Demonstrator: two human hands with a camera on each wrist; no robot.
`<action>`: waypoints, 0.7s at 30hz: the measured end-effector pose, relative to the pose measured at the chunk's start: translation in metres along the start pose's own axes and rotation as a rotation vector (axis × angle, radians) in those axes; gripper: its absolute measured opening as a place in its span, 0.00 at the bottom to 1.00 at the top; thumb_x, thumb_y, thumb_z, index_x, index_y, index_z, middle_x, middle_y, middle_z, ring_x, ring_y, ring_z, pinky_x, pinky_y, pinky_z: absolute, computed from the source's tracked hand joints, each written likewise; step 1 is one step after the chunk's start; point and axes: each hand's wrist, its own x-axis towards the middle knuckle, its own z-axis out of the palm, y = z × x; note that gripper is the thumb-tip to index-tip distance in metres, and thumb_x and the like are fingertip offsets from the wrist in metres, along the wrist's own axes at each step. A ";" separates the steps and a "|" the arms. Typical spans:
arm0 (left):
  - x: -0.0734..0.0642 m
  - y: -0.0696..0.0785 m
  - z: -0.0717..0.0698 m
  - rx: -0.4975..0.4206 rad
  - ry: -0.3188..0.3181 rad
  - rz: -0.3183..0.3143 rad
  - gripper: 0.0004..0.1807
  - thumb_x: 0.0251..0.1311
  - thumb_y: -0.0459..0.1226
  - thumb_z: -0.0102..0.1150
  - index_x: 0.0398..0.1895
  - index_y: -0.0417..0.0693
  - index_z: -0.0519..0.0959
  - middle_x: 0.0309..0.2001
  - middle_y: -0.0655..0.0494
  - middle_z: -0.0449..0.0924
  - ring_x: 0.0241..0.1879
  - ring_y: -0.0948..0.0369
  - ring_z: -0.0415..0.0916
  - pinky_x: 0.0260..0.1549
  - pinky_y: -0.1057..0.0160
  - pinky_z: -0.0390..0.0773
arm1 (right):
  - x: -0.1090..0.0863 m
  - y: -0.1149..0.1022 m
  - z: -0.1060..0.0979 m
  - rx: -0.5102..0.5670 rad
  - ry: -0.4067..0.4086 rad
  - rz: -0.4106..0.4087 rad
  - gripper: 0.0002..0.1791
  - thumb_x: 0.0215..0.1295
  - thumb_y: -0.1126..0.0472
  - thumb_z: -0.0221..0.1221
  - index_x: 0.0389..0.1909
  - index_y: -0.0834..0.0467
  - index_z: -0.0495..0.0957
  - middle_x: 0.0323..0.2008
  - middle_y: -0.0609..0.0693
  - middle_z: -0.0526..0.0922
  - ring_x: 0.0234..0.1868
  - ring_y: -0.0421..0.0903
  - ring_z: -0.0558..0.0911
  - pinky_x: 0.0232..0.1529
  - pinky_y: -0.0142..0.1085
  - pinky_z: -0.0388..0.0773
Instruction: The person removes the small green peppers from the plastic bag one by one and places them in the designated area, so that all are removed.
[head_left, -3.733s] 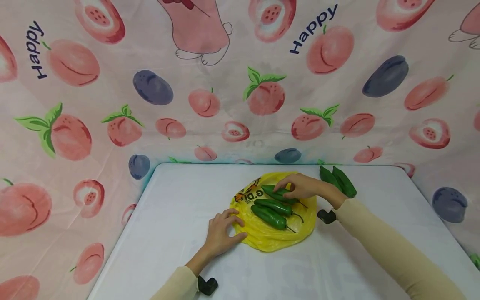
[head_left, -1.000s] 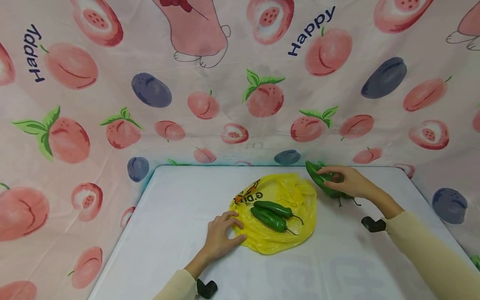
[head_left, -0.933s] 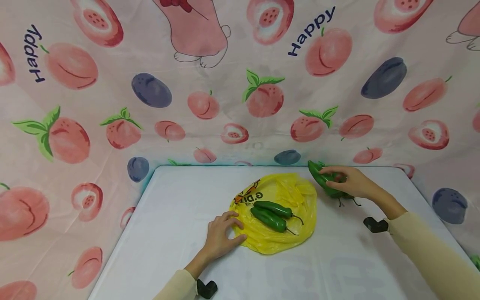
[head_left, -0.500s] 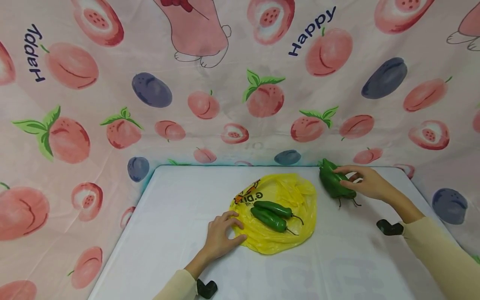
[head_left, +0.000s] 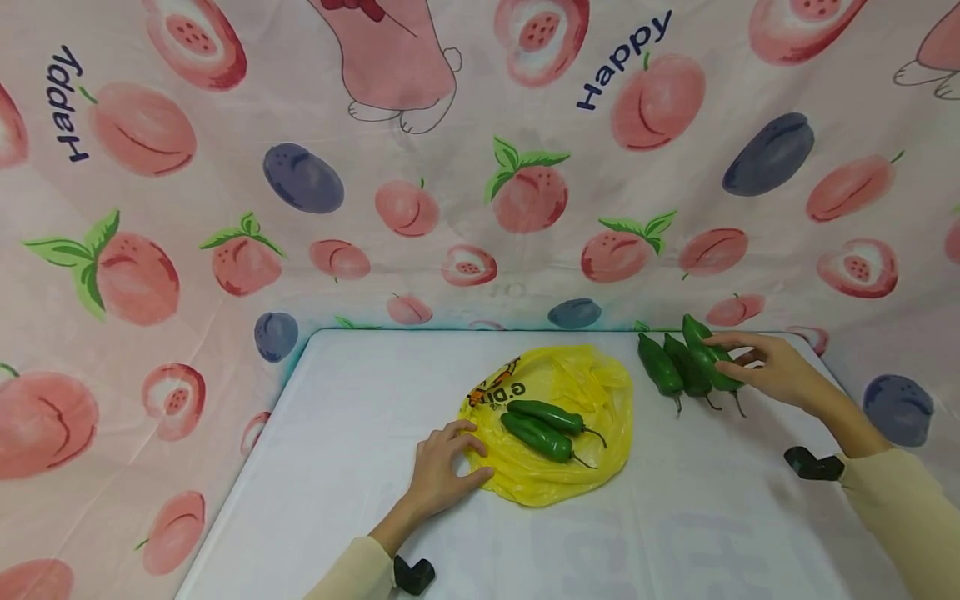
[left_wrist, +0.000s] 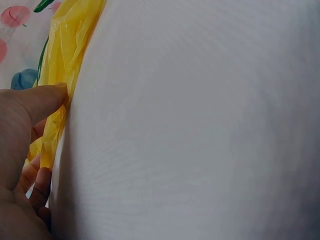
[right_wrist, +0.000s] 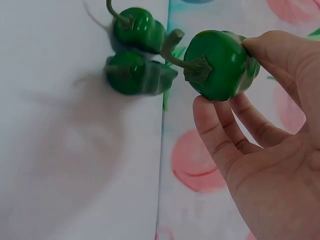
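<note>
My right hand point(head_left: 780, 371) pinches a green chili pepper point(head_left: 705, 350) between thumb and fingers at the table's back right. The right wrist view shows its stem end toward the camera, with the held chili pepper point(right_wrist: 215, 67) raised off the table. Two more chili peppers point(head_left: 660, 367) point(head_left: 687, 367) lie side by side just left of it. My left hand point(head_left: 442, 468) rests at the left edge of a yellow plastic bag point(head_left: 540, 487), thumb and fingertips spread on the film. On the bag lie two chili peppers point(head_left: 545, 414) point(head_left: 537, 437), stems pointing right.
The table point(head_left: 337, 433) has a white cover. Its back edge runs right behind the chili peppers at the right. Behind it hangs a pink cloth point(head_left: 450, 150) printed with fruit.
My right hand has taken a chili pepper off the bag and carried it right, past the two at the back right. My left hand has stayed at the bag's edge.
</note>
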 end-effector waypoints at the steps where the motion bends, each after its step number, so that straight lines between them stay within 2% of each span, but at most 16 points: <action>1: 0.000 0.000 0.000 -0.001 0.000 0.000 0.11 0.56 0.46 0.75 0.39 0.59 0.83 0.62 0.54 0.77 0.55 0.51 0.72 0.49 0.45 0.61 | -0.001 0.002 -0.001 0.000 0.009 -0.005 0.24 0.72 0.53 0.64 0.65 0.57 0.77 0.60 0.67 0.78 0.51 0.65 0.81 0.36 0.39 0.79; 8: 0.000 -0.001 0.000 -0.003 -0.003 0.006 0.11 0.56 0.46 0.75 0.39 0.58 0.83 0.62 0.53 0.77 0.55 0.50 0.72 0.49 0.45 0.61 | -0.008 0.013 -0.003 -0.001 0.045 -0.005 0.24 0.72 0.54 0.64 0.65 0.58 0.78 0.60 0.66 0.78 0.49 0.63 0.81 0.35 0.33 0.79; 21: 0.000 -0.003 0.001 -0.003 0.000 0.009 0.11 0.56 0.46 0.75 0.39 0.58 0.83 0.62 0.54 0.77 0.55 0.51 0.72 0.49 0.45 0.60 | -0.010 0.021 -0.004 0.024 0.034 0.044 0.25 0.74 0.53 0.62 0.66 0.60 0.75 0.64 0.68 0.74 0.51 0.67 0.80 0.36 0.36 0.79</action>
